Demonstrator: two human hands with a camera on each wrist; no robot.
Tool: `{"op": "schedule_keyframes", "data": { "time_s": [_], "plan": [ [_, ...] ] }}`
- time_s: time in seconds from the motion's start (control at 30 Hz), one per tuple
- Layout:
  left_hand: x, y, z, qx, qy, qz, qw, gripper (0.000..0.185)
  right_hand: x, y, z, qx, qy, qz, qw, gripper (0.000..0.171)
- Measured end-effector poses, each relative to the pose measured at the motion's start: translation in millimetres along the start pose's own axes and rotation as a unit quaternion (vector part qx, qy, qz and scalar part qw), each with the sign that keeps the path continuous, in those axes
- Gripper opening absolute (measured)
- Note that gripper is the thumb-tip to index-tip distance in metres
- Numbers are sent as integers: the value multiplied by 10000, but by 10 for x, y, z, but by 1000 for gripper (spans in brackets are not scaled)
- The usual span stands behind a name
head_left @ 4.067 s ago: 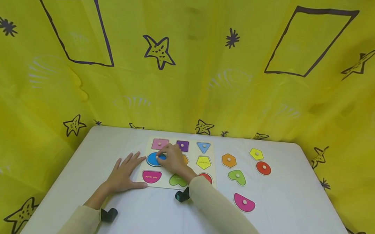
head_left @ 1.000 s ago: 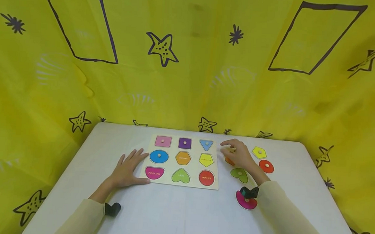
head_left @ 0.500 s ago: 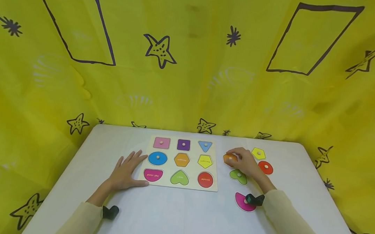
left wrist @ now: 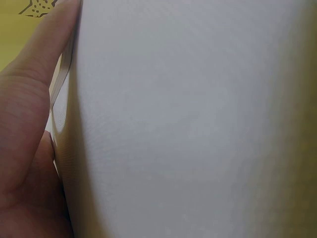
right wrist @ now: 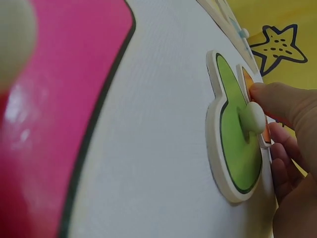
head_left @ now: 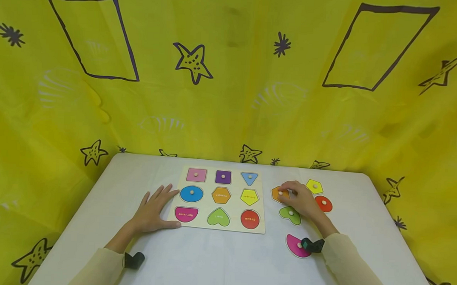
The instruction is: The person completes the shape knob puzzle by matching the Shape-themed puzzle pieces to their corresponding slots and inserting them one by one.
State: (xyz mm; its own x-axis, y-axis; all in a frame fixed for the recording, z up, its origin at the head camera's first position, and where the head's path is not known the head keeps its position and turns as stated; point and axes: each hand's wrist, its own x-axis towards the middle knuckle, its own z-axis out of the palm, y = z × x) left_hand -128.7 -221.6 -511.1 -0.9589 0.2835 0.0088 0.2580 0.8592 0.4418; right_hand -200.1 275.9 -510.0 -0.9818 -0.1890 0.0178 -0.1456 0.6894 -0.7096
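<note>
My left hand lies flat with spread fingers at the left edge of the wooden shape-puzzle board, fingertips and thumb touching it. My right hand pinches the knob of the orange hexagon piece, which lies on the table right of the board. In the right wrist view, the thumb is at the orange piece, partly hidden behind the green heart piece. Seated in the board are the pink rectangle, purple square, light blue triangle and blue oval, each with a knob.
Loose on the white table are a yellow pentagon, a red circle and a magenta half-round piece, partly covered by the right wrist camera. Printed hexagon, pentagon, half-round, heart and circle spaces show on the board. A yellow curtain hangs behind.
The right hand has let go of the blue oval, now lying in the board, moved right across the table and taken hold of the orange hexagon's knob. The left hand stays at the board.
</note>
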Motion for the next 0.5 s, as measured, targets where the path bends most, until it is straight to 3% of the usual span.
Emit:
{"op": "schedule_keyframes", "data": {
  "time_s": [0.5],
  "plan": [
    [1,-26,11,23,-14,-16,10000,106,-34,27,0,172,112,48,9998,24]
  ]
}}
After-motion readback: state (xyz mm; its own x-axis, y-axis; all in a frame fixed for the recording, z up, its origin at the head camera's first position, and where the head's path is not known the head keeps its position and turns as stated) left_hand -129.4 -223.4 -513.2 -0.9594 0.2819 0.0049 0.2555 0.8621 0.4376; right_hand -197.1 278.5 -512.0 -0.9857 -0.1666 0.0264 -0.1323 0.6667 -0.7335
